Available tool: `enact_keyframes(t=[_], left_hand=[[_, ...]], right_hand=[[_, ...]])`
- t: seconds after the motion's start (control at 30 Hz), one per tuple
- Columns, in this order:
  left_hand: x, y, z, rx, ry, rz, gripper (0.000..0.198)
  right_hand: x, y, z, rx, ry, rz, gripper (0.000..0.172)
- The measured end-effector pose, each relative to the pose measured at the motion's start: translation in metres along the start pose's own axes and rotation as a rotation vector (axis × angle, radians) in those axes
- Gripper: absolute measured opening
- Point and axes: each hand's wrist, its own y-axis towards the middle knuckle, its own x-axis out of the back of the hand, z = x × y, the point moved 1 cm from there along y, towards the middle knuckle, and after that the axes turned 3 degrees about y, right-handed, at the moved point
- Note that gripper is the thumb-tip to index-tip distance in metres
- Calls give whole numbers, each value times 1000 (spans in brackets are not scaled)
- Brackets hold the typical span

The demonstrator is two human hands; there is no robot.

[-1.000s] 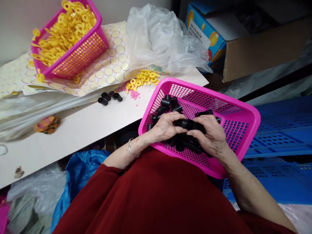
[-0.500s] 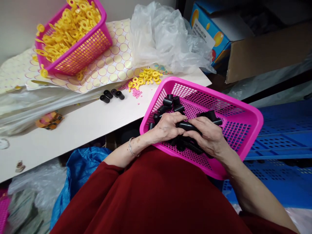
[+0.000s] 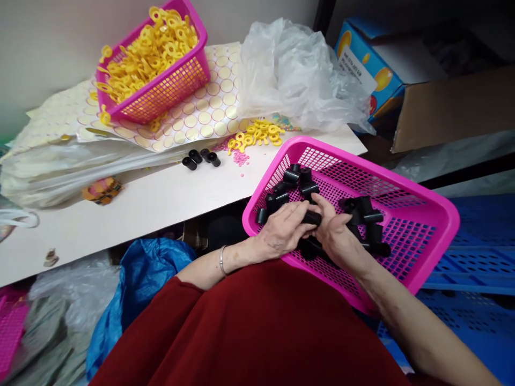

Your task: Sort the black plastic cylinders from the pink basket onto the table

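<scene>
Inside a pink plastic basket [image 3: 446,221] my two hands work close together. My left hand [image 3: 282,229] has its fingers closed around a short black plastic tube [image 3: 311,217]. Right beside it, my right hand [image 3: 337,231] has its thumb and index finger spread apart, its palm side near the end of that tube. Whether the right fingers touch the tube is hard to see. Loose black tubes [image 3: 296,176] lie in the basket to the far left, and several more black tubes [image 3: 364,210] sit to the right of my hands.
On the white table [image 3: 161,214] stand several black tubes [image 3: 201,157], yellow ring-shaped pieces [image 3: 257,132] and pink bits [image 3: 240,157]. Behind are a pink basket of yellow pieces [image 3: 151,56], a clear plastic bag [image 3: 298,75] and a blue box [image 3: 362,69]. Blue crates [image 3: 478,268] stand right.
My right hand has let go of the tube it pinched and its fingers have spread. The left hand keeps hold of a tube. The whole view has shifted slightly.
</scene>
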Motion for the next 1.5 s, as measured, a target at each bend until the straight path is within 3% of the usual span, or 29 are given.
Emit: enact_keyframes(t=[0.1,0.2,0.33,0.43,0.5,0.6,0.7,0.87,1.03,1.1,1.2,1.3,1.37,1.43,1.5], left_hand=[[30,-5,11,242,7,-162,54],[77,-9,41,508,93,-350,37],[143,-23,99,811,444,-631,19],[173,-34,134,960,729,-576,6],[180,-38,149,945,818,-476,5],[180,-37,163,846,820,-394,19],[176,-35,173,809,769,-397,33],[173,-33,181,830,727,-430,25],[175,-22,184,831,696,-422,23],[174,-20,179,840,696,-438,29],[166,-20,159,834,772,-562,35],[144,-19,124,692,729,-609,21],[123,-12,95,477,608,-432,16],[103,-1,66,246,513,-107,17],[88,9,43,115,495,235,15]], right_hand=[[6,20,8,96,-279,-7,52],[5,49,16,254,-729,-3,28],[-11,87,19,327,-1097,240,27],[-22,104,19,311,-1245,371,26],[-26,109,20,304,-1303,398,22],[-25,111,21,327,-1345,388,19],[-18,108,20,339,-1357,348,21],[-4,101,10,390,-1302,249,20],[7,83,4,417,-1035,46,23],[11,69,5,399,-863,-26,25],[13,46,7,355,-613,-42,23],[11,28,6,276,-454,-23,21],[8,23,4,208,-383,-7,21],[3,22,2,150,-338,2,21],[-1,22,1,115,-316,9,20]])
